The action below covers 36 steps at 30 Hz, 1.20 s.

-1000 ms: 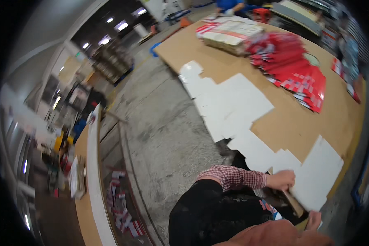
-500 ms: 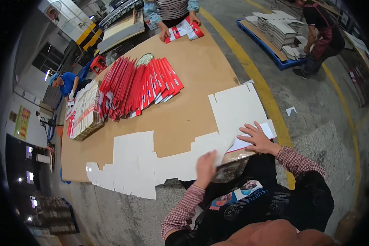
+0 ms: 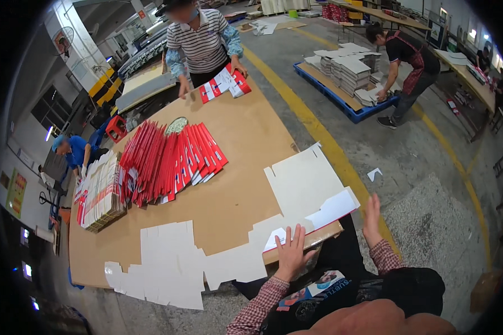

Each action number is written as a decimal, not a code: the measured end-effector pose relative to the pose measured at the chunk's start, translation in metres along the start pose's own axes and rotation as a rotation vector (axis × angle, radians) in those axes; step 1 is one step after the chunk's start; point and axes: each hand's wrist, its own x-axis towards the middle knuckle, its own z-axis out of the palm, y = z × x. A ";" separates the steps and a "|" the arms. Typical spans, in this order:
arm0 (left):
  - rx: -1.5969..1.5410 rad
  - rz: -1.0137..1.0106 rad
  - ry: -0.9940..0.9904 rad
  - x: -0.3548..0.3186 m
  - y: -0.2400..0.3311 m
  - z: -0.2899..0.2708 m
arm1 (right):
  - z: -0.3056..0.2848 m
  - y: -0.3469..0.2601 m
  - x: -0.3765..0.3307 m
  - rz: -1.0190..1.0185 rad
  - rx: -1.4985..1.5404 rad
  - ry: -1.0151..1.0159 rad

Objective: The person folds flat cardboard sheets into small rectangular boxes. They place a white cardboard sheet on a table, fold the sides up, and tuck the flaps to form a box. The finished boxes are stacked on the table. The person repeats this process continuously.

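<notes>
A large off-white die-cut cardboard blank (image 3: 173, 262) lies along the near edge of the brown-topped table (image 3: 229, 212). Two whiter flaps with red edges are folded inward on its right half: a long flap (image 3: 334, 209) and a small corner flap (image 3: 274, 239). My left hand (image 3: 294, 254) has its fingers stretched out over the blank, beside the small flap. Whether it presses on the board, I cannot tell. Off the table's right corner, my right hand (image 3: 372, 222) is raised with fingers extended, apart from the board and holding nothing.
Fanned red-and-white folded cartons (image 3: 173, 162) lie on the table's left, beside a stack of cartons (image 3: 103, 195). Across the table a person (image 3: 201, 44) handles a red-and-white carton (image 3: 224, 85). Another person bends over a blue pallet (image 3: 349, 110) of cardboard (image 3: 346, 72).
My left hand has gone from a blurred, curled pose at a lifted flap to lying spread over the board. My right hand has left the long flap and moved right. The view has shifted.
</notes>
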 end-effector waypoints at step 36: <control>-0.004 -0.366 0.174 -0.107 -0.092 -0.034 | 0.200 -0.062 -0.049 -0.712 -0.139 -1.542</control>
